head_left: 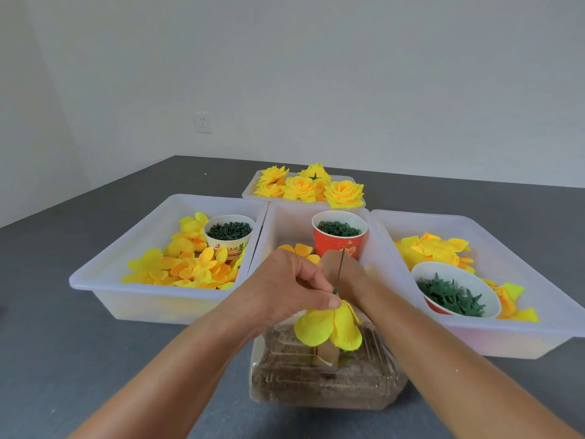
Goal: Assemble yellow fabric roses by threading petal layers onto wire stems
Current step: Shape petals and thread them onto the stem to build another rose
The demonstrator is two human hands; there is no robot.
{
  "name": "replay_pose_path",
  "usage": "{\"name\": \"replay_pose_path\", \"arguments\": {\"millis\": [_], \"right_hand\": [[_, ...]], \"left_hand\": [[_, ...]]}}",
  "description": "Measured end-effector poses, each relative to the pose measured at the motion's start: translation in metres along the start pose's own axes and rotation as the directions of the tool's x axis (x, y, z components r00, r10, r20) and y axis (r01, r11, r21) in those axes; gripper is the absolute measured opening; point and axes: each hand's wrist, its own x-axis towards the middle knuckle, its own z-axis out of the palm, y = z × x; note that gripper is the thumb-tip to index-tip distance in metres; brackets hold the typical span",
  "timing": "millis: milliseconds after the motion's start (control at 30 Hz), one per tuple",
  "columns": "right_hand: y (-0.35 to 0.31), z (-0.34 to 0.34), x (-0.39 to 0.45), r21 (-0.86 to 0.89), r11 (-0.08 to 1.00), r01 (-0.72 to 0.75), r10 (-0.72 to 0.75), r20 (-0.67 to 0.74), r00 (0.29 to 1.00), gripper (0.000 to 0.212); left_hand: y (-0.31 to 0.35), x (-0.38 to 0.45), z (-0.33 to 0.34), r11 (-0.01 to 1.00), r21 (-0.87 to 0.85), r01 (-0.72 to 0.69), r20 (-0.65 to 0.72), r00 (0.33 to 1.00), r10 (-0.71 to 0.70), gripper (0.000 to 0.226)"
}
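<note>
Rose-making setup, mid-thread, bins crowding all around

Left of frame there's a white bin (104, 282) full of loose yellow petals (190, 269) plus a paper cup (229, 236) of dark green bits; top center a smaller bin of finished roses (311, 186); the middle bin has a red cup (339, 234) of green rings; right bin (519, 315) holds more petals and a bowl (456, 291) of green spiky pieces. A clear box (323, 384) sits low center, right under the work. The wire stem (340, 269) stands nearly upright in the middle, long axis vertical, with a yellow petal layer (327, 327) hanging below the fingers. Left hand (285, 285) has thumb and fingers pinching the stem just above the petals. Right hand (343, 274) is behind the stem, and I can't tell its grip.
</note>
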Motion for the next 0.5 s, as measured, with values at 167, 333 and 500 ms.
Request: {"name": "replay_pose_path", "arguments": {"millis": [167,333,500], "right_hand": [[0.006,-0.006,-0.004,0.158,0.987,0.037,-0.028,-0.061,0.998,0.043],[0.012,-0.011,-0.005,0.65,0.746,-0.144,0.223,-0.041,0.974,0.048],[0.017,-0.016,-0.014,0.814,0.525,-0.25,0.353,0.059,0.934,0.021]], "left_hand": [[-0.005,0.004,-0.001,0.999,-0.029,-0.016,0.026,1.0,0.016,0.018],[-0.01,0.006,-0.003,0.998,-0.055,-0.027,0.061,0.998,0.03,0.014],[-0.01,0.009,-0.003,0.999,-0.049,-0.015,0.071,0.997,0.019,0.011]]}}
